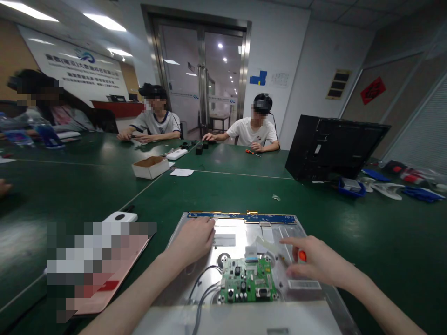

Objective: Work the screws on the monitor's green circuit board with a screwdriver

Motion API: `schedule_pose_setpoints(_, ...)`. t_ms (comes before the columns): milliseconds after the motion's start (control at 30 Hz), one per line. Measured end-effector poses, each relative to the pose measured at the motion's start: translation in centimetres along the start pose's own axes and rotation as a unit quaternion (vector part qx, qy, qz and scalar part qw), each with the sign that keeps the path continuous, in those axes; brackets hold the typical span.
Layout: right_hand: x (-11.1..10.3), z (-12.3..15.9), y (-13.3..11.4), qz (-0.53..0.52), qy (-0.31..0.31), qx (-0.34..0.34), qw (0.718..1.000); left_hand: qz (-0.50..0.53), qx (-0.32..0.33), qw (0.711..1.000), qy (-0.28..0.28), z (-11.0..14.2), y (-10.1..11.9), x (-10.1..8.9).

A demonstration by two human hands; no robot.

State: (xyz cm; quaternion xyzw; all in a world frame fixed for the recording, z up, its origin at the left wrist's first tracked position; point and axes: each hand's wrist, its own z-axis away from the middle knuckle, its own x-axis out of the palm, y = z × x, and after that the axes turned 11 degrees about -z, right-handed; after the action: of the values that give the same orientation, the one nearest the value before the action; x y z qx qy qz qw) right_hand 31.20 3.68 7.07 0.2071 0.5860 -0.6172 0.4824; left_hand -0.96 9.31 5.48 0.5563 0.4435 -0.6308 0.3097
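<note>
A silver display panel [240, 231] lies back side up on the table in front of me, with a green circuit board [247, 279] mounted on it and a narrow blue circuit strip [272, 218] along its far edge. My left hand [197, 239] lies on the panel's upper left part, its fingertips partly hidden. Over the right part is my right hand [312, 260], closed around a screwdriver [302, 255] whose orange handle end shows; its index finger points left. Near that fingertip sits a pale strip of film [267, 244]. Grey cables [206, 291] run from the board.
To the left lies a pink folder-like item [122, 265], partly blurred, beside a white device [120, 217]. A white open box [150, 167] stands farther back. At right stands a black monitor [331, 146] near a blue tray [351, 188]. Several people sit across the table.
</note>
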Motion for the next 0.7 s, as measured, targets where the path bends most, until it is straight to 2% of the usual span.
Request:
schedule_pose_setpoints(100,0.5,-0.6,-1.0,-0.003,-0.052,-0.01,0.999,0.064,0.003,0.998,0.022,0.0,-0.4,0.4)
schedule_pose_setpoints(267,0.9,-2.3,-1.3,0.012,-0.085,0.003,0.996,0.119,0.024,0.992,0.044,0.2,-1.1,1.3)
schedule_pose_setpoints(467,-0.4,-4.9,-0.3,-0.024,-0.125,-0.08,0.989,0.145,0.052,0.987,0.039,0.4,-1.2,1.1)
schedule_pose_setpoints(600,-0.9,-5.8,0.4,-0.034,-0.118,-0.094,0.988,0.169,0.075,0.982,0.04,0.7,-1.2,1.0)
schedule_pose_setpoints(700,-0.9,-5.3,0.8,-0.038,-0.103,-0.103,0.989,0.203,0.084,0.975,0.025,0.9,-1.1,0.8)
